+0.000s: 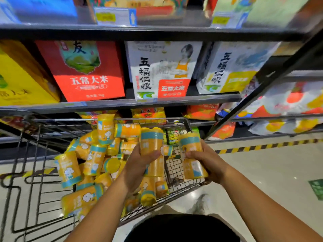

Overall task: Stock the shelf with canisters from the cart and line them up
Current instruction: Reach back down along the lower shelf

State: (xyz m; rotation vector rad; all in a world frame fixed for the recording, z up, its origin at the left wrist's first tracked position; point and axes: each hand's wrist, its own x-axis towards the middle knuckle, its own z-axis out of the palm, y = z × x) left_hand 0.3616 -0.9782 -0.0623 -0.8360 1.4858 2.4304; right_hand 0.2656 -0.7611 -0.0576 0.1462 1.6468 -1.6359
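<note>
Landmark: grey wire metal shopping cart [35,137], holding loose heap of orange cylindrical canisters with teal bands [94,159].
I log left hand [138,165] curled round upright canister [151,142] above cart's middle.
Right hand [206,161] grips second canister [189,144] over cart's right rim.
Both held upright; I judge them ready for dark metal shelf [122,104] beyond cart.

Top-shelf packages [132,7] are blurred, and piled canisters [94,159] hide those beneath them.
</note>
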